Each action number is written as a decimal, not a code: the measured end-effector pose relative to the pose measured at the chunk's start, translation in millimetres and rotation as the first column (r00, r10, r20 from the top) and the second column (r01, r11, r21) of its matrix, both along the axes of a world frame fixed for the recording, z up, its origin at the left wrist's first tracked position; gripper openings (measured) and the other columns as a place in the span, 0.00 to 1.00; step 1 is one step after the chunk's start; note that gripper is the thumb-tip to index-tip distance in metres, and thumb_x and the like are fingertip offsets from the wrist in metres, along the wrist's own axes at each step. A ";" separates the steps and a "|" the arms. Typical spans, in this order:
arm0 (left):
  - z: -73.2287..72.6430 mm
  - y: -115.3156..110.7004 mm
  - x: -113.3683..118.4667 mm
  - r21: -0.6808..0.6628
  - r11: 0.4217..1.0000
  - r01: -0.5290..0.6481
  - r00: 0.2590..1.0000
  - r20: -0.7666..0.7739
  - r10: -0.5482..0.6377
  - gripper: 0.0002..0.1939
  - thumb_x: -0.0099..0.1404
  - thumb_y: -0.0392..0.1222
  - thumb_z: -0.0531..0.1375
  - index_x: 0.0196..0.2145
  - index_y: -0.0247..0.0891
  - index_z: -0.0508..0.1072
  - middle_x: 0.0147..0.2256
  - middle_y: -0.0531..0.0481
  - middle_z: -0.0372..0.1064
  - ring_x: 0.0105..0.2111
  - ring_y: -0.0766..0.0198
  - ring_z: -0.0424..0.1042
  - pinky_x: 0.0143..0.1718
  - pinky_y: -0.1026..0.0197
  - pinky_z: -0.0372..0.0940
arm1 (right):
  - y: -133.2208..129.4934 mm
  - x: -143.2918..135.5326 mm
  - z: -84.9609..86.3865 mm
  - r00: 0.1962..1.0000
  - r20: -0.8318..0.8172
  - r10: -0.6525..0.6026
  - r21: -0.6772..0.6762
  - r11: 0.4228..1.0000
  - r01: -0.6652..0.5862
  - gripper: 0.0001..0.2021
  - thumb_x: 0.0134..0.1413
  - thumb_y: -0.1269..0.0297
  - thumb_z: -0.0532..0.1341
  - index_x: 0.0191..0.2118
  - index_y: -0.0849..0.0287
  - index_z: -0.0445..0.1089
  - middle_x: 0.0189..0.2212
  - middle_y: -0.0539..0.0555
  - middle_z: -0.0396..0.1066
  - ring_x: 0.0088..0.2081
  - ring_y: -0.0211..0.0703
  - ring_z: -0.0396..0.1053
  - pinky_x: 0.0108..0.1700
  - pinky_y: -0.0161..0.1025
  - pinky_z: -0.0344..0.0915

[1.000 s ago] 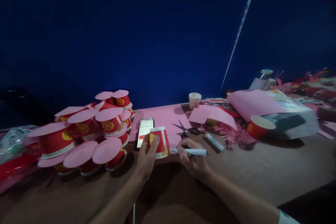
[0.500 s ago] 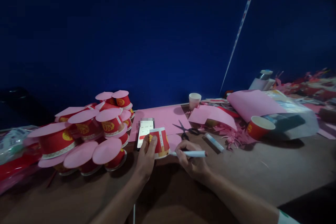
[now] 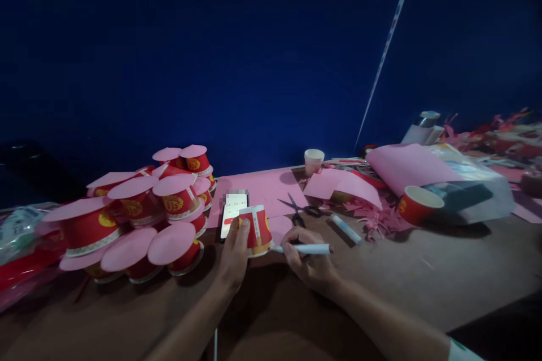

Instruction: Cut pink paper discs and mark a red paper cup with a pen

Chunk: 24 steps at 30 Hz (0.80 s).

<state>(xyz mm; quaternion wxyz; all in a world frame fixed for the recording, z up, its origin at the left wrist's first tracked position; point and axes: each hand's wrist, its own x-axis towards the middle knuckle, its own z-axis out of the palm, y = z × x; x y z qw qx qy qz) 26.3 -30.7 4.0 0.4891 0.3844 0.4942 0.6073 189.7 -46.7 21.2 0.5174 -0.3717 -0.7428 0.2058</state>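
Observation:
My left hand [image 3: 235,251] is closed on a red paper cup [image 3: 259,230] held upside down, its white rim low and its thumb side to the left. In my right hand [image 3: 308,256] is a white pen [image 3: 315,249], whose tip points left at the cup's lower right edge. Behind the cup lie a phone [image 3: 231,220] with a lit screen and a pink paper disc [image 3: 280,229]. Open black-handled scissors [image 3: 298,215] rest just beyond my right hand.
At the left stand several stacked red cups topped with pink discs [image 3: 171,245]. A white cup [image 3: 314,162], pink paper [image 3: 409,169], a glue tube [image 3: 345,229] and an open red cup [image 3: 420,205] lie to the right. A blue partition [image 3: 254,67] rises behind.
The cup has turned a little in my left hand, so its white printed strip now sits further left. My right hand and the pen have shifted slightly to the left.

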 end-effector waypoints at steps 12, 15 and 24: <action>-0.1 -0.1 1.3 -0.079 0.996 0.041 0.999 0.037 -0.039 0.26 0.54 0.54 0.60 0.49 0.43 0.65 0.48 0.45 0.67 0.46 0.58 0.68 0.45 0.57 0.64 | 0.0 1.9 -0.1 0.999 -0.002 -0.041 -0.043 0.998 0.041 0.08 0.52 0.66 0.54 0.25 0.60 0.65 0.19 0.49 0.63 0.20 0.35 0.59 0.22 0.32 0.56; 2.0 -0.9 2.1 -0.064 0.997 0.053 0.997 0.060 -0.050 0.26 0.54 0.53 0.61 0.48 0.41 0.65 0.48 0.45 0.68 0.46 0.58 0.68 0.45 0.57 0.64 | 0.5 1.6 0.8 0.998 -0.010 -0.068 -0.047 0.997 0.067 0.08 0.52 0.67 0.54 0.25 0.59 0.65 0.18 0.48 0.62 0.21 0.35 0.60 0.22 0.32 0.56; 1.9 -1.2 2.9 -0.059 0.998 -0.006 0.998 0.063 0.010 0.24 0.54 0.53 0.61 0.46 0.41 0.67 0.45 0.46 0.70 0.43 0.59 0.71 0.41 0.59 0.66 | 0.6 2.9 0.4 0.998 -0.014 -0.057 -0.049 0.997 0.057 0.08 0.52 0.66 0.54 0.25 0.60 0.65 0.18 0.49 0.63 0.20 0.35 0.59 0.22 0.32 0.56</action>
